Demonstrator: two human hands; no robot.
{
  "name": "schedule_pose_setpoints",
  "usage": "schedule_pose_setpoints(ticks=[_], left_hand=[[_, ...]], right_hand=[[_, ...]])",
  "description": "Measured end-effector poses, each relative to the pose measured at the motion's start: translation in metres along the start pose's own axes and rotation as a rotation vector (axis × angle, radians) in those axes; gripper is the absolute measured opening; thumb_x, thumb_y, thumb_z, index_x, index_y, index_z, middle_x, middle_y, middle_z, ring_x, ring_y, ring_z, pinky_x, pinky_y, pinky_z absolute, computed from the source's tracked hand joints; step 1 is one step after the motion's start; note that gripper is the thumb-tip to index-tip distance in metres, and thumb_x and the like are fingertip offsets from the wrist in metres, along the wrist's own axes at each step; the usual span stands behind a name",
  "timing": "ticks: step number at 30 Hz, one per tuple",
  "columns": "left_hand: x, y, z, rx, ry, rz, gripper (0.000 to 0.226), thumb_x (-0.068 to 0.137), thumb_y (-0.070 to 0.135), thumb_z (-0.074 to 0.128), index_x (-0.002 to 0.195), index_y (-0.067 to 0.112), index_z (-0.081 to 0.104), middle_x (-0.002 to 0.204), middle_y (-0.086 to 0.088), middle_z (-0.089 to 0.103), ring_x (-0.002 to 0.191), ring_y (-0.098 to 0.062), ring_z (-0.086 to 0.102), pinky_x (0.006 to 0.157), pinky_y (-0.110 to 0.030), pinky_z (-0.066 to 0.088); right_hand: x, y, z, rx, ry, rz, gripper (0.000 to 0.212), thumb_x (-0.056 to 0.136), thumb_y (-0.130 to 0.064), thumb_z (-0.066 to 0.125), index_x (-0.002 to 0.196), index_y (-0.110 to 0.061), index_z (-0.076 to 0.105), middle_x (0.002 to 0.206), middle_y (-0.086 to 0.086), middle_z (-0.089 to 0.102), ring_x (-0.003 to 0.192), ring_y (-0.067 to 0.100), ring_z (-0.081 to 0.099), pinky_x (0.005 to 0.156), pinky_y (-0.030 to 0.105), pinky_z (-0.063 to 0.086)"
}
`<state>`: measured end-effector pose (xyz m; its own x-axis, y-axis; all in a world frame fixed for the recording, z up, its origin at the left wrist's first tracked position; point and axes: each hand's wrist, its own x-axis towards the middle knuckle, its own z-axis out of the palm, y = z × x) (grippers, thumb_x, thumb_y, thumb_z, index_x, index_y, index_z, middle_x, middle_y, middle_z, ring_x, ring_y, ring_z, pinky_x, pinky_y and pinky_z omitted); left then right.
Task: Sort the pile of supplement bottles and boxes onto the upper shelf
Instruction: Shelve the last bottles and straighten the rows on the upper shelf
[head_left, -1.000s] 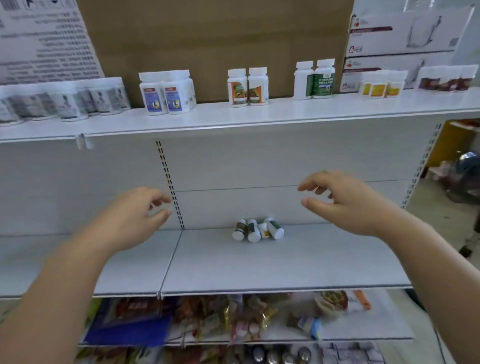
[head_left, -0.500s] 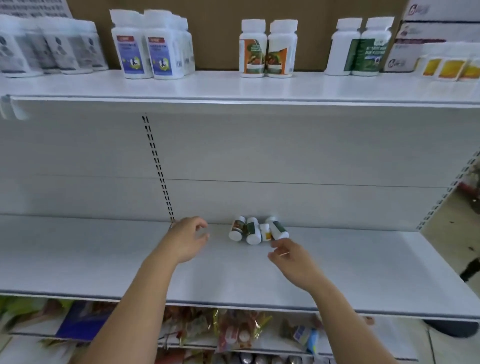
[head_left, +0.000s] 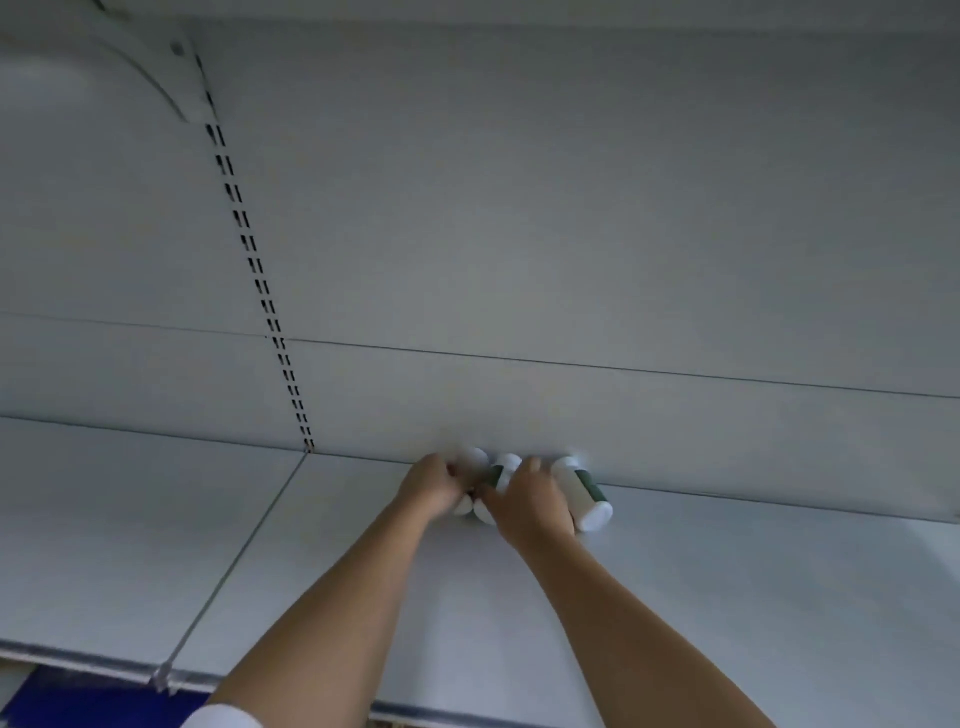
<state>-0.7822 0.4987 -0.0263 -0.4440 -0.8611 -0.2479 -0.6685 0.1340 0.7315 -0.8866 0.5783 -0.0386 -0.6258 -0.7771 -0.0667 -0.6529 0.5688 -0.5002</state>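
Several small white supplement bottles lie on their sides at the back of the lower shelf (head_left: 727, 582), against the rear panel. My left hand (head_left: 434, 486) curls its fingers round the leftmost bottle (head_left: 474, 458). My right hand (head_left: 527, 501) lies over the middle bottle (head_left: 506, 466), fingers curled on it. A third bottle with a dark green label (head_left: 584, 493) lies free just right of my right hand. The upper shelf and its sorted bottles are out of view.
The white back panel (head_left: 571, 234) fills the upper view, with a slotted upright (head_left: 254, 270) and a shelf bracket (head_left: 166, 78) at the top left. A seam (head_left: 244, 556) divides the lower shelf. Blue packaging (head_left: 78, 701) shows below the front edge.
The view has dropped and moved in close, so the upper shelf has left the frame. Both hands have reached forward from in front of the bottles and closed on them.
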Motion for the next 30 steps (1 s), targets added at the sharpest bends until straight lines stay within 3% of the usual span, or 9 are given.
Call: schedule_pose_setpoints(ticks=[2,4,7,11,15,19,23,27,30], left_hand=[[0.001,-0.009,0.000,-0.097,0.014,-0.055,0.038,0.084,0.046,0.061,0.067,0.012,0.068,0.069,-0.006,0.068,0.072,-0.025,0.068,0.053,-0.024,0.041],[-0.006,-0.016,-0.006,-0.217,-0.022,-0.090,0.030,0.080,0.037,0.069,0.063,0.013,0.069,0.061,-0.003,0.068,0.060,-0.022,0.065,0.051,-0.021,0.043],[-0.034,-0.020,-0.023,-0.445,-0.127,-0.110,0.036,0.064,0.042,0.077,0.077,0.009,0.075,0.074,-0.010,0.073,0.066,-0.022,0.068,0.061,-0.027,0.052],[-0.097,-0.008,-0.057,-0.613,-0.295,-0.052,0.046,0.066,0.039,0.074,0.099,0.007,0.070,0.086,-0.008,0.073,0.076,-0.016,0.068,0.066,-0.029,0.054],[-0.171,0.019,-0.092,-0.693,-0.312,0.052,0.043,0.062,0.030,0.067,0.100,0.012,0.066,0.081,-0.003,0.073,0.074,-0.014,0.069,0.068,-0.031,0.056],[-0.248,0.052,-0.132,-0.728,-0.318,0.215,0.043,0.068,0.026,0.059,0.109,0.017,0.063,0.082,0.000,0.073,0.076,-0.013,0.070,0.067,-0.031,0.055],[-0.310,0.092,-0.175,-0.704,-0.302,0.390,0.051,0.059,0.032,0.067,0.108,0.020,0.061,0.086,-0.002,0.075,0.078,-0.016,0.072,0.066,-0.032,0.057],[-0.348,0.140,-0.210,-0.559,-0.224,0.552,0.046,0.061,0.036,0.065,0.105,0.029,0.058,0.087,-0.001,0.073,0.083,-0.017,0.071,0.083,-0.046,0.058],[-0.360,0.174,-0.226,-0.463,-0.232,0.667,0.033,0.072,0.036,0.060,0.103,0.036,0.053,0.080,0.009,0.073,0.080,-0.010,0.072,0.077,-0.036,0.059]], right_hand=[[0.000,0.000,0.002,0.080,-0.043,0.061,0.050,0.085,-0.049,0.056,0.111,-0.008,0.046,0.106,0.010,0.061,0.106,0.031,0.059,0.079,0.032,0.041],[-0.007,0.003,-0.005,0.282,-0.102,0.107,0.039,0.083,-0.045,0.060,0.102,-0.012,0.051,0.091,0.002,0.062,0.098,0.026,0.062,0.081,0.031,0.046],[-0.034,0.008,-0.018,0.844,-0.266,0.193,0.034,0.079,-0.030,0.071,0.101,-0.006,0.061,0.096,0.011,0.068,0.092,0.020,0.066,0.083,0.034,0.056],[-0.093,0.000,-0.052,1.162,-0.404,0.115,0.027,0.083,-0.012,0.064,0.107,-0.001,0.060,0.093,0.011,0.066,0.086,0.017,0.065,0.078,0.029,0.055],[-0.160,-0.032,-0.092,1.275,-0.385,0.033,0.037,0.073,-0.023,0.060,0.107,-0.008,0.055,0.087,0.009,0.060,0.077,0.016,0.058,0.068,0.031,0.048],[-0.230,-0.072,-0.144,1.285,-0.227,-0.096,0.041,0.080,-0.033,0.060,0.115,-0.013,0.061,0.109,0.017,0.067,0.098,0.028,0.065,0.085,0.046,0.051],[-0.286,-0.104,-0.208,1.250,-0.115,-0.233,0.043,0.076,-0.032,0.059,0.115,-0.013,0.062,0.108,0.020,0.067,0.099,0.034,0.064,0.087,0.050,0.050],[-0.320,-0.126,-0.271,1.180,0.023,-0.370,0.041,0.078,-0.031,0.057,0.115,-0.013,0.060,0.108,0.021,0.066,0.097,0.041,0.063,0.083,0.055,0.052],[-0.329,-0.136,-0.309,1.151,0.108,-0.419,0.044,0.078,-0.033,0.057,0.118,-0.015,0.059,0.110,0.015,0.068,0.105,0.035,0.064,0.092,0.052,0.051]])
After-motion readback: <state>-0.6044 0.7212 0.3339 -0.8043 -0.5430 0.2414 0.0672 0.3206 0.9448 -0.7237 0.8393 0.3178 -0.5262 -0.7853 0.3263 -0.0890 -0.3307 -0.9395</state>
